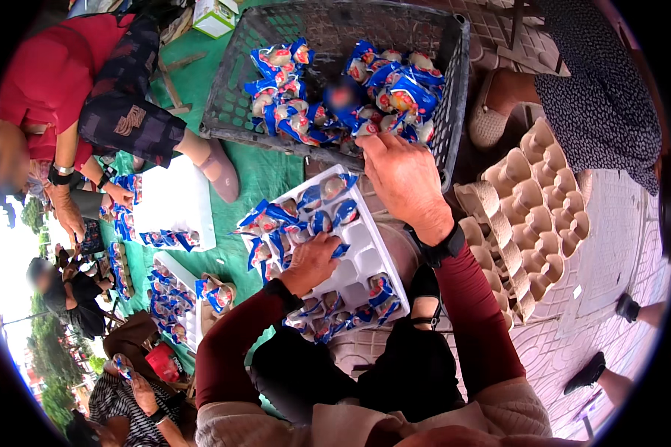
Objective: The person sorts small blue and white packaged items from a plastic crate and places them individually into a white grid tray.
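Note:
A white foam tray with rows of round pockets lies tilted before me, many pockets filled with egg-shaped items in blue, red and clear wrappers. My left hand is on one wrapped item over the middle of the tray, its fingertips partly hidden. Beyond the tray stands a black plastic crate holding two heaps of the same wrapped items. My right hand reaches over the crate's near edge, thumb and fingers at a wrapped item inside.
Molded pulp egg trays are stacked at the right. A person in red handles wrapped items by a white foam box on the green ground sheet. Another filled tray lies lower left. Someone in a patterned garment is at upper right.

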A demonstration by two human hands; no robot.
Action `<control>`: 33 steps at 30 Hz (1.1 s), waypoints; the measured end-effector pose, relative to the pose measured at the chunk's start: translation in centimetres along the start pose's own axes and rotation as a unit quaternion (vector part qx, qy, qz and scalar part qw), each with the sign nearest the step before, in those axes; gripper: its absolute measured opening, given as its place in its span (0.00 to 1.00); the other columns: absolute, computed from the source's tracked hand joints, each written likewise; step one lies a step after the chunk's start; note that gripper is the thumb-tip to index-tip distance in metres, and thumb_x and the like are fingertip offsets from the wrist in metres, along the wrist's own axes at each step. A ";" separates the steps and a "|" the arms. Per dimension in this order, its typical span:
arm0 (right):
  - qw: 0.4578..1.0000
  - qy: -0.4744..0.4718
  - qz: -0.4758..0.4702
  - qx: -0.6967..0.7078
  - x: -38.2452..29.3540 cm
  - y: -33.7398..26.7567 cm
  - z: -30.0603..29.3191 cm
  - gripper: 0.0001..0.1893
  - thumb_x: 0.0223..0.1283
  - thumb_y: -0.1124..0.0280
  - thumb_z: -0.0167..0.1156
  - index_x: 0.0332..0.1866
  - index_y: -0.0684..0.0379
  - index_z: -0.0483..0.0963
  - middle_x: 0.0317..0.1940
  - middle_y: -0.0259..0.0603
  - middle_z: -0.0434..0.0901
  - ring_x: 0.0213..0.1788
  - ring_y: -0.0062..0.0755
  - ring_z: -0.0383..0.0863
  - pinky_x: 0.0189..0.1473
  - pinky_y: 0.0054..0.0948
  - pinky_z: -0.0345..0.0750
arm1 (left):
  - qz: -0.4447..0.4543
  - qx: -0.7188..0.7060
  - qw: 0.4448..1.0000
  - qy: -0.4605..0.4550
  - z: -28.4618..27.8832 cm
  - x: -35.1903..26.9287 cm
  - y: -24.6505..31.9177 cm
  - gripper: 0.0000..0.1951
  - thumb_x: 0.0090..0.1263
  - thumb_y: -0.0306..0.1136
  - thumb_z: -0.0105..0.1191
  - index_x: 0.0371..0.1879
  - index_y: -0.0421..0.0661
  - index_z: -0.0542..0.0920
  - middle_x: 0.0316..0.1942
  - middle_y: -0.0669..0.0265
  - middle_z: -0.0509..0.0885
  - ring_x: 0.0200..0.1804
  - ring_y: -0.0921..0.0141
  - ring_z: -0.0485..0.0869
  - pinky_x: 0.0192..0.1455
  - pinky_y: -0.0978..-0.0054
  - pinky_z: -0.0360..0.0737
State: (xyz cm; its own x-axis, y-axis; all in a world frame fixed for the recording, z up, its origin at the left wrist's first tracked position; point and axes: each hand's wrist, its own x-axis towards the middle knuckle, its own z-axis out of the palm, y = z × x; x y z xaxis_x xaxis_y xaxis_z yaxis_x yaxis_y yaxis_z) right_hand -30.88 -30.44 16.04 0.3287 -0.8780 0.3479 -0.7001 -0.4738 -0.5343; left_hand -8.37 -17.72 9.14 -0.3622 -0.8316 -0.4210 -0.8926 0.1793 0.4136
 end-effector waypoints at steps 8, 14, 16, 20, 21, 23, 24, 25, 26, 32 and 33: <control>0.999 -0.037 0.019 0.007 0.1 0.4 0.3 0.13 0.55 0.73 0.56 0.46 0.58 0.72 0.35 0.42 0.78 0.38 0.43 0.80 0.35 0.39 0.77 | -0.057 -0.393 0.918 0.003 -20.7 5.2 2.3 0.12 0.65 0.32 0.59 0.45 0.43 0.80 0.35 0.69 0.83 0.34 0.80 0.81 0.36 0.83 0.78; 0.999 -0.014 0.017 0.036 0.2 0.7 0.4 0.15 0.50 0.74 0.60 0.46 0.57 0.73 0.30 0.41 0.77 0.33 0.41 0.80 0.32 0.36 0.78 | -0.031 -0.181 0.983 0.026 -27.2 19.7 0.5 0.19 0.61 0.36 0.62 0.49 0.42 0.78 0.42 0.64 0.83 0.43 0.75 0.81 0.45 0.76 0.77; 0.999 -0.011 0.007 0.050 0.5 0.4 0.3 0.16 0.49 0.74 0.60 0.47 0.58 0.73 0.30 0.40 0.77 0.33 0.41 0.80 0.32 0.36 0.78 | -0.021 -0.085 0.996 -0.035 -25.2 23.9 -0.9 0.24 0.57 0.39 0.64 0.51 0.40 0.78 0.44 0.61 0.83 0.46 0.71 0.82 0.49 0.74 0.77; 0.997 -0.026 -0.009 0.065 0.7 0.5 -0.3 0.20 0.44 0.75 0.60 0.48 0.61 0.71 0.31 0.40 0.74 0.34 0.40 0.78 0.32 0.35 0.76 | -0.093 0.166 0.973 -0.128 -19.4 30.6 -0.7 0.27 0.52 0.41 0.65 0.49 0.39 0.79 0.48 0.53 0.82 0.52 0.60 0.81 0.54 0.68 0.77; 0.997 -0.029 -0.010 0.067 0.7 0.7 -0.5 0.21 0.43 0.75 0.60 0.48 0.62 0.70 0.31 0.40 0.73 0.35 0.39 0.78 0.32 0.35 0.76 | -0.083 0.199 0.970 -0.111 -18.3 31.3 0.0 0.25 0.50 0.41 0.65 0.47 0.39 0.81 0.49 0.51 0.82 0.53 0.60 0.81 0.54 0.67 0.77; 0.997 -0.046 -0.007 0.060 0.5 1.2 -0.3 0.22 0.40 0.76 0.60 0.47 0.62 0.70 0.31 0.39 0.73 0.34 0.37 0.77 0.31 0.32 0.76 | -0.127 0.247 0.950 -0.144 -16.3 31.9 0.9 0.24 0.56 0.44 0.59 0.48 0.40 0.81 0.53 0.52 0.80 0.56 0.58 0.79 0.56 0.64 0.77; 0.997 -0.052 -0.010 0.061 0.5 1.2 -0.4 0.22 0.40 0.76 0.61 0.47 0.63 0.70 0.31 0.39 0.73 0.34 0.37 0.77 0.31 0.32 0.76 | -0.119 0.250 0.948 -0.157 -15.9 31.9 1.0 0.23 0.58 0.44 0.58 0.49 0.42 0.81 0.52 0.52 0.80 0.55 0.58 0.80 0.56 0.64 0.77; 0.996 -0.058 -0.014 0.063 0.6 1.2 -0.5 0.23 0.39 0.77 0.61 0.47 0.63 0.70 0.31 0.39 0.72 0.34 0.36 0.77 0.30 0.32 0.76 | -0.112 0.252 0.946 -0.170 -15.6 31.9 1.1 0.22 0.60 0.44 0.56 0.50 0.44 0.80 0.52 0.53 0.81 0.55 0.59 0.80 0.56 0.64 0.77; 0.996 -0.058 -0.019 0.063 0.6 1.2 -0.5 0.24 0.37 0.77 0.61 0.47 0.63 0.70 0.31 0.39 0.72 0.34 0.36 0.77 0.30 0.31 0.76 | -0.101 0.244 0.953 -0.149 -15.2 31.5 1.0 0.21 0.60 0.44 0.55 0.50 0.46 0.81 0.51 0.54 0.81 0.55 0.58 0.80 0.56 0.64 0.77; 0.995 -0.043 -0.025 0.081 0.5 1.4 -0.2 0.23 0.38 0.77 0.61 0.47 0.63 0.71 0.32 0.40 0.73 0.34 0.37 0.77 0.31 0.32 0.76 | -0.133 0.143 0.961 -0.198 -15.5 32.0 -0.4 0.24 0.50 0.43 0.66 0.43 0.40 0.79 0.40 0.54 0.83 0.42 0.65 0.83 0.41 0.71 0.81; 0.995 -0.052 -0.021 0.086 0.5 1.3 -0.4 0.23 0.38 0.77 0.61 0.47 0.63 0.71 0.32 0.40 0.73 0.34 0.37 0.78 0.31 0.32 0.76 | -0.156 0.042 0.969 -0.187 -16.2 31.6 -1.3 0.23 0.50 0.43 0.66 0.41 0.41 0.79 0.38 0.57 0.82 0.40 0.68 0.82 0.38 0.73 0.81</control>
State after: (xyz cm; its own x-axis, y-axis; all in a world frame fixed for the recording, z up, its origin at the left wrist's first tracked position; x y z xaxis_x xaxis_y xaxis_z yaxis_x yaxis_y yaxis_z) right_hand -31.86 -31.45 15.87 0.4246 -0.8557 0.2958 -0.5683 -0.5062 -0.6487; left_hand -14.30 -52.72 8.35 -0.1295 -0.6065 -0.7845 -0.9873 0.0057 0.1586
